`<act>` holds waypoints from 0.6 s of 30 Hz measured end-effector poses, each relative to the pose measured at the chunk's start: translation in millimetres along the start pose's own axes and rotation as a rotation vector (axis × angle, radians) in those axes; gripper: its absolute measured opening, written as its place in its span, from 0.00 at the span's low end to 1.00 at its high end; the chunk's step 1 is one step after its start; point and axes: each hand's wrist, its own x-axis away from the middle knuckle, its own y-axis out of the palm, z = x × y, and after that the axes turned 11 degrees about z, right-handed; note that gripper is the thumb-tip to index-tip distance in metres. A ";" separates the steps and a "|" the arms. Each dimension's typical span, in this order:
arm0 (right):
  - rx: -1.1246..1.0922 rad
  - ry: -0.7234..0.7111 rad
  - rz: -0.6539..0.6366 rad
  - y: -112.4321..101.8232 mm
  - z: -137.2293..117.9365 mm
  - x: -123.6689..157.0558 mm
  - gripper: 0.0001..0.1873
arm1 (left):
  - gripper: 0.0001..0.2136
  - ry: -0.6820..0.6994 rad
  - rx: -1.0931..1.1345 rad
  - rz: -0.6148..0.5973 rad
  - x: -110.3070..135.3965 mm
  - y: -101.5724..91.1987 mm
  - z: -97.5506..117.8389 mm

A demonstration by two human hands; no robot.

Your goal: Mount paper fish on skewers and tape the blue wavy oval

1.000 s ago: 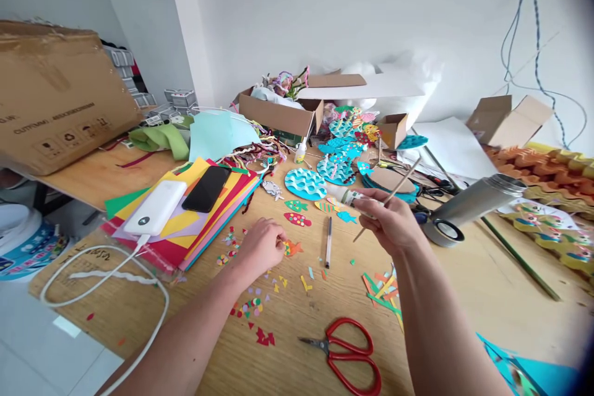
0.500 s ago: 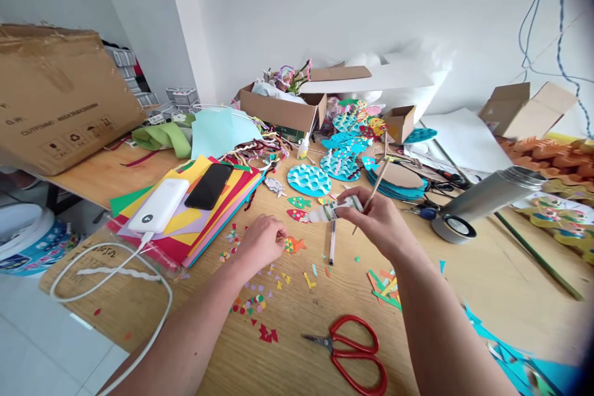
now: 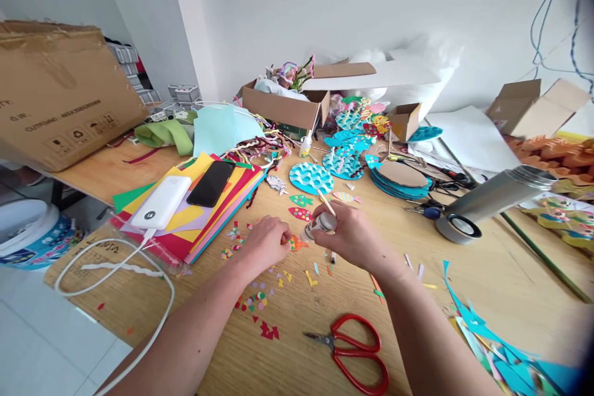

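Note:
My left hand (image 3: 268, 240) is closed, its fingertips pinched at the left edge of an orange paper fish (image 3: 297, 244) with coloured patches. My right hand (image 3: 352, 232) grips a small white glue bottle (image 3: 323, 223), tilted with its tip down just right of the fish. A thin wooden stick (image 3: 327, 202) is also held in that hand, pointing up and away. Behind the bottle lie a red spotted paper fish (image 3: 300, 214), a green paper fish (image 3: 301, 200) and a striped paper fish (image 3: 346, 197). A pen (image 3: 333, 257) is mostly hidden beneath my right hand.
Red-handled scissors (image 3: 355, 346) lie in front. Small paper dots (image 3: 253, 302) and scraps are scattered nearby. Left are stacked coloured sheets with a phone (image 3: 211, 184) and power bank (image 3: 161, 203). A blue wavy disc (image 3: 310, 179) lies behind; a steel flask (image 3: 503, 195) lies right.
My right hand has moved left and down, bringing the glue bottle from above the red fish to beside the orange fish, tipped more steeply. My left hand has barely moved.

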 end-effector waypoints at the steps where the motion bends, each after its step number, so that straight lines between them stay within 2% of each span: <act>1: 0.008 -0.008 -0.003 1.3 0.0 0.4 0.08 | 0.06 -0.002 -0.002 -0.001 0.0 0.1 0.2; 9: 0.029 -0.046 -0.037 7.6 -6.0 1.1 0.08 | 0.05 -0.019 -0.009 -0.002 0.5 -1.5 2.9; 11: 0.057 -0.049 -0.026 8.6 -9.6 0.5 0.05 | 0.05 -0.025 -0.013 -0.002 0.7 -2.1 3.7; 18: 0.082 -0.062 0.020 10.4 -10.9 0.6 0.05 | 0.06 -0.017 0.006 -0.003 0.8 -1.4 2.7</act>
